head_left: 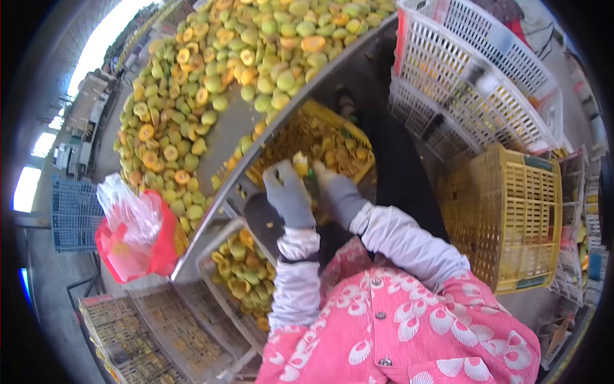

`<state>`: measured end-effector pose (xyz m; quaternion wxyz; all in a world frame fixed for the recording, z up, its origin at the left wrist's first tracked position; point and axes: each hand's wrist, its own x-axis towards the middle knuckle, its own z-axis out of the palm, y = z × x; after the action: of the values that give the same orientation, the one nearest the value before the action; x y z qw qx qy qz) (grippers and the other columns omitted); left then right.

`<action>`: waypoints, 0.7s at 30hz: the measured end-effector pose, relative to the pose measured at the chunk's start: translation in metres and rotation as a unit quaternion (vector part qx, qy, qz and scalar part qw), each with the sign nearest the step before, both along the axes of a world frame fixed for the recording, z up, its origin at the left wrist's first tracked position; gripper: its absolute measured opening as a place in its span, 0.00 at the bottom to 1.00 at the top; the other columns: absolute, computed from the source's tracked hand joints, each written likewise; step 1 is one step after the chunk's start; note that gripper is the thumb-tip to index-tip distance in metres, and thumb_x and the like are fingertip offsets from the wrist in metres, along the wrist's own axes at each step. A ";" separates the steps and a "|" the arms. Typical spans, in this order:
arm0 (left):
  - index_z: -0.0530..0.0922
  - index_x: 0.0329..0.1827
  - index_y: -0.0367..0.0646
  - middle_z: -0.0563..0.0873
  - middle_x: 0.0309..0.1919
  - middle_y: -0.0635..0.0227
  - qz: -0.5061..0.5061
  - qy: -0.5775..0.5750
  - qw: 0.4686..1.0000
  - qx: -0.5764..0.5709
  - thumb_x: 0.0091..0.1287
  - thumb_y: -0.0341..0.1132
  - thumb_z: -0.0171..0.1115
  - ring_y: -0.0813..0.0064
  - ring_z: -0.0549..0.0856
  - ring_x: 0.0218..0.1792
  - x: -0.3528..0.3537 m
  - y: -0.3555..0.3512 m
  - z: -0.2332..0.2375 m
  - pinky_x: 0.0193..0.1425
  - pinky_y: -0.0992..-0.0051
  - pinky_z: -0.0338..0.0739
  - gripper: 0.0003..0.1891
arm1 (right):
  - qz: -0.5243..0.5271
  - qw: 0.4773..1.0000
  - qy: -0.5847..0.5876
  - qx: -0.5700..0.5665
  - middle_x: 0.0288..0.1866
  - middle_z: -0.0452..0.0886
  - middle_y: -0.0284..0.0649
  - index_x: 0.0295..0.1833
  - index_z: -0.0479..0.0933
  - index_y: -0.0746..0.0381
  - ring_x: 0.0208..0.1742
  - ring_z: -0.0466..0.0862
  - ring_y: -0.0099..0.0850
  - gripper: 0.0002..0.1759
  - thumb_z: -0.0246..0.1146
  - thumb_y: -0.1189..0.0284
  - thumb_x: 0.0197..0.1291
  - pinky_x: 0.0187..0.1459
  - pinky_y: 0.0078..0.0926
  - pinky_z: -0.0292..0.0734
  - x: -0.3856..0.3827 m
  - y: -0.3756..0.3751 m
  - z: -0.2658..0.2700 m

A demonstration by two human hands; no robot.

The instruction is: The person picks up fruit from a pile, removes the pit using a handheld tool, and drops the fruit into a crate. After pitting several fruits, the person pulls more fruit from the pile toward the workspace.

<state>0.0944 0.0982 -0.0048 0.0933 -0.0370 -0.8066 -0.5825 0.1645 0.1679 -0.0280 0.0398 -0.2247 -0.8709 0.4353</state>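
Observation:
My left hand (288,194), in a grey glove, has its fingers closed around a small yellow and whitish piece of fruit (300,164). Close to its right, my right hand (340,192), also gloved, is closed, with a small green thing (311,173) by its fingertips; what it grips is hidden. Both hands are over the near edge of a yellow crate (359,136) holding peels and scraps. Many halved green and orange fruits (211,83) are heaped on the metal table (220,150) beyond.
Below the table, a pale crate (211,281) holds more fruit halves. A red and clear plastic bag (137,240) hangs at the table's left corner. White crates (448,61) and a yellow crate (502,221) stand at the right. Wire-like crates (134,336) are at the lower left.

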 end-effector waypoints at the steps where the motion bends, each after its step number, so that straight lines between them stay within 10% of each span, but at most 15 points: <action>1: 0.80 0.43 0.33 0.84 0.33 0.64 0.001 0.033 0.999 0.022 0.70 0.37 0.62 0.75 0.80 0.33 0.003 -0.006 -0.008 0.39 0.74 0.77 0.13 | 0.010 0.999 -0.011 0.040 0.40 0.85 0.56 0.54 0.70 0.62 0.48 0.85 0.55 0.18 0.61 0.64 0.65 0.49 0.50 0.78 -0.008 0.001 -0.011; 3: 0.79 0.46 0.35 0.81 0.33 0.68 -0.016 -0.005 0.992 0.121 0.70 0.29 0.60 0.76 0.78 0.32 0.020 -0.041 -0.004 0.38 0.76 0.76 0.07 | -0.109 0.981 -0.131 -0.092 0.44 0.85 0.58 0.54 0.72 0.63 0.49 0.85 0.56 0.19 0.59 0.59 0.67 0.51 0.50 0.77 -0.022 0.015 -0.035; 6: 0.80 0.41 0.35 0.83 0.34 0.60 0.048 0.102 0.982 -0.150 0.73 0.30 0.58 0.69 0.82 0.33 0.031 -0.118 0.022 0.39 0.71 0.78 0.06 | -0.106 0.994 -0.002 0.015 0.32 0.83 0.58 0.46 0.71 0.64 0.35 0.85 0.56 0.17 0.58 0.59 0.70 0.37 0.50 0.78 -0.012 0.032 -0.078; 9: 0.81 0.36 0.36 0.84 0.32 0.51 0.014 0.065 0.900 -0.432 0.64 0.38 0.66 0.51 0.82 0.33 0.029 -0.247 -0.014 0.42 0.56 0.76 0.12 | -0.074 0.991 0.005 -0.109 0.27 0.82 0.50 0.47 0.72 0.64 0.26 0.85 0.43 0.19 0.58 0.57 0.71 0.29 0.42 0.77 -0.008 0.037 -0.070; 11: 0.80 0.32 0.34 0.84 0.31 0.52 0.044 -0.081 0.912 -0.401 0.62 0.38 0.67 0.52 0.83 0.34 0.028 -0.286 -0.023 0.43 0.56 0.76 0.13 | -0.075 0.962 -0.101 -0.243 0.42 0.84 0.57 0.53 0.75 0.65 0.45 0.85 0.55 0.24 0.58 0.53 0.69 0.48 0.46 0.77 -0.008 0.038 -0.046; 16: 0.83 0.38 0.34 0.85 0.32 0.52 -0.134 0.056 0.968 -0.206 0.67 0.36 0.63 0.58 0.85 0.36 -0.031 -0.160 0.033 0.43 0.64 0.78 0.11 | -0.007 0.956 -0.082 -0.280 0.31 0.83 0.45 0.45 0.78 0.64 0.27 0.84 0.38 0.22 0.61 0.53 0.67 0.31 0.38 0.77 -0.001 0.037 -0.092; 21: 0.84 0.49 0.44 0.86 0.45 0.56 -0.303 0.146 0.888 -0.314 0.67 0.36 0.64 0.56 0.85 0.44 -0.123 0.017 0.063 0.47 0.65 0.79 0.10 | -0.076 0.927 -0.111 -0.350 0.23 0.78 0.37 0.43 0.77 0.62 0.21 0.78 0.27 0.22 0.62 0.52 0.67 0.25 0.31 0.73 0.011 0.050 -0.117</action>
<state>-0.0290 0.1153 0.0585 0.0124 -0.3912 -0.8743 -0.2871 0.1758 0.2177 -0.1454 -0.1053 -0.3367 -0.6423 0.6804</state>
